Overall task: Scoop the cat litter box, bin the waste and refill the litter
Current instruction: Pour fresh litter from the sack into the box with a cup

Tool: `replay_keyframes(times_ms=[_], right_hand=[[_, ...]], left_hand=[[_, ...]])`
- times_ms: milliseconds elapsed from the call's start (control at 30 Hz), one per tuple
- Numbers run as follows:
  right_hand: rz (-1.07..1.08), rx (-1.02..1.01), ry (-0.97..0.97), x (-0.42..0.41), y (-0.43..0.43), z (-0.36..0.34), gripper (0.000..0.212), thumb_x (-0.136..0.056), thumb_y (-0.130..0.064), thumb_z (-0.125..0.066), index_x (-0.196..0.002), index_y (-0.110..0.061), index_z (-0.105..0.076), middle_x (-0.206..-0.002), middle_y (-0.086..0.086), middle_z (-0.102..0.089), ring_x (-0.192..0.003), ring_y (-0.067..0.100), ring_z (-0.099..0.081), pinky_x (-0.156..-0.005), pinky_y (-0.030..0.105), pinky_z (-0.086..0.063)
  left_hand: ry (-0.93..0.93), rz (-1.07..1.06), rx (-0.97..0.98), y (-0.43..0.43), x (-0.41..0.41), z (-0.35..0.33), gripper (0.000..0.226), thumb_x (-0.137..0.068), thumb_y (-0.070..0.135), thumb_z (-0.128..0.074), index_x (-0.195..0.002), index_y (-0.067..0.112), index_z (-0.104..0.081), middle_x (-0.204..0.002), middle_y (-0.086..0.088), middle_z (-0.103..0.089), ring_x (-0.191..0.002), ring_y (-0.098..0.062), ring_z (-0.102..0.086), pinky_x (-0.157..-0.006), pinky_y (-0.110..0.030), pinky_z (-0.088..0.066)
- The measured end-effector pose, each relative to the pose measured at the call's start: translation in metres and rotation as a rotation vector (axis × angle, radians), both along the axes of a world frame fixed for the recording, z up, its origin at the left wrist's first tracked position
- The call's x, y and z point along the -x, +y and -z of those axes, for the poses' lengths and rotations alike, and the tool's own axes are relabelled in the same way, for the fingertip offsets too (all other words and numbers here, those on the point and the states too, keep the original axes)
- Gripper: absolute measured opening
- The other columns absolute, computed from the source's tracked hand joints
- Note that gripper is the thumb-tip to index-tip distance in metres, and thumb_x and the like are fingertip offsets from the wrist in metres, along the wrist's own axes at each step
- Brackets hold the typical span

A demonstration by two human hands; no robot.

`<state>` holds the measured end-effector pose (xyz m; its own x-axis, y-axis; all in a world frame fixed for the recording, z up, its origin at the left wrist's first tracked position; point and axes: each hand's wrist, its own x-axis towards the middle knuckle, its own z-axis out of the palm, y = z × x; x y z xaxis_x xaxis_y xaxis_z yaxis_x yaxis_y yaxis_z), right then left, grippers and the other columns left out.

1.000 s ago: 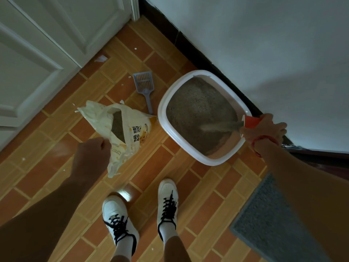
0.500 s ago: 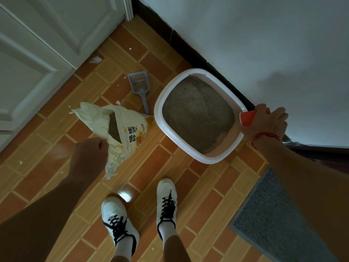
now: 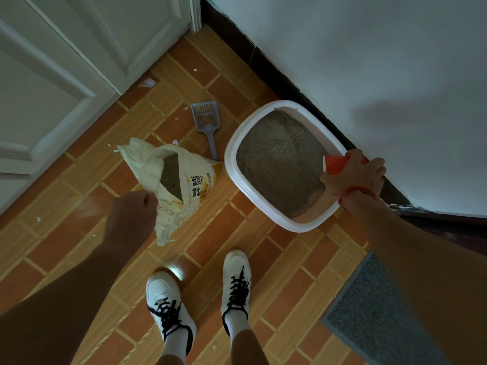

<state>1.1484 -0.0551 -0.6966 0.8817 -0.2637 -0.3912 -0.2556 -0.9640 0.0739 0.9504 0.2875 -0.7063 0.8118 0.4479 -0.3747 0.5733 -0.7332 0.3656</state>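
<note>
Left hand pinches crinkled litter bag; right hand grips orange cup

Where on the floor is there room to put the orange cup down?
Bare tiles lie between the shoes and the litter box, and left of the bag toward the door. It is crowded between bag and box, where the scoop lies.
</note>
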Motion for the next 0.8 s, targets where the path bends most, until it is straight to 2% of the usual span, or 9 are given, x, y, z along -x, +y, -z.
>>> replay_keyframes(times_ms=[67,167,267,367,467,567,633,700,800], right_hand=[[0.083,-0.093,0.016,0.001,0.017,-0.002,0.074,-0.072,-0.045,-0.074,-0.133,-0.021,-0.040,-0.127,0.018,-0.038,-0.120,0.039,-0.041,-0.099,0.051,-0.043],[0.136,-0.295,-0.024,0.003,0.046,-0.006,0.063,-0.077,-0.040,-0.069,-0.131,-0.017,-0.045,-0.097,-0.001,-0.042,-0.108,0.027,-0.049,-0.095,0.046,-0.048],[0.053,-0.467,-0.031,0.007,0.078,-0.008,0.041,-0.083,-0.037,-0.062,-0.118,-0.016,-0.054,-0.096,-0.001,-0.053,-0.094,0.020,-0.055,-0.070,0.023,-0.042],[-0.002,-0.678,0.035,0.014,0.114,-0.015,0.039,-0.084,-0.033,-0.059,-0.114,-0.008,-0.058,-0.096,0.003,-0.063,-0.087,0.018,-0.061,-0.053,0.014,-0.035],[-0.081,-0.827,0.093,0.024,0.150,-0.022,0.024,-0.088,-0.025,-0.058,-0.109,-0.012,-0.062,-0.094,0.003,-0.069,-0.085,0.013,-0.067,-0.058,0.015,-0.043],[-0.028,-0.965,0.187,0.034,0.180,-0.030,0.038,-0.086,-0.029,-0.059,-0.122,-0.019,-0.051,-0.108,0.002,-0.065,-0.097,0.016,-0.066,-0.075,0.031,-0.051],[-0.034,-1.021,0.168,0.041,0.194,-0.039,0.038,-0.086,-0.027,-0.063,-0.122,-0.019,-0.052,-0.097,-0.005,-0.068,-0.087,0.007,-0.067,-0.074,0.031,-0.053],[-0.084,-1.041,0.181,0.051,0.203,-0.044,0.029,-0.085,-0.028,-0.066,-0.112,-0.028,-0.055,-0.078,-0.013,-0.070,-0.074,0.000,-0.067,-0.068,0.029,-0.054],[-0.139,-1.045,0.283,0.071,0.215,-0.050,0.033,-0.078,-0.038,-0.070,-0.102,-0.040,-0.047,-0.085,-0.010,-0.071,-0.081,0.003,-0.068,-0.075,0.030,-0.056]], left_hand=[[0.011,-0.033,0.015,0.007,0.003,0.002,0.053,-0.096,0.005,-0.052,-0.048,0.016,-0.031,-0.044,0.006,-0.031,-0.039,-0.012,-0.030,-0.041,-0.023,-0.023],[0.059,-0.131,0.064,0.016,0.006,0.007,0.036,-0.098,0.016,-0.045,-0.064,0.007,-0.046,-0.053,0.002,-0.036,-0.057,-0.027,-0.040,-0.056,-0.033,-0.031],[0.077,-0.147,0.073,0.021,0.008,0.006,0.033,-0.099,0.020,-0.043,-0.068,0.007,-0.048,-0.054,0.003,-0.037,-0.061,-0.025,-0.040,-0.058,-0.032,-0.028],[0.089,-0.188,0.092,0.025,0.010,0.004,0.033,-0.099,0.022,-0.043,-0.069,0.008,-0.050,-0.055,0.002,-0.040,-0.060,-0.023,-0.042,-0.058,-0.034,-0.032],[0.104,-0.223,0.123,0.030,0.011,0.004,0.034,-0.098,0.021,-0.043,-0.067,0.009,-0.048,-0.055,0.002,-0.041,-0.053,-0.018,-0.039,-0.052,-0.029,-0.030],[0.094,-0.231,0.143,0.036,0.014,0.004,0.036,-0.098,0.020,-0.044,-0.064,0.011,-0.046,-0.054,0.003,-0.041,-0.056,-0.020,-0.040,-0.056,-0.032,-0.031],[0.087,-0.230,0.150,0.038,0.017,0.002,0.036,-0.099,0.020,-0.043,-0.065,0.010,-0.048,-0.055,0.003,-0.041,-0.056,-0.019,-0.040,-0.053,-0.027,-0.028],[0.083,-0.223,0.150,0.039,0.019,0.002,0.034,-0.099,0.021,-0.042,-0.068,0.009,-0.050,-0.055,0.004,-0.039,-0.060,-0.021,-0.042,-0.056,-0.030,-0.030],[0.062,-0.242,0.179,0.040,0.020,0.003,0.034,-0.098,0.021,-0.043,-0.067,0.009,-0.048,-0.055,0.004,-0.040,-0.063,-0.023,-0.045,-0.061,-0.034,-0.033]])
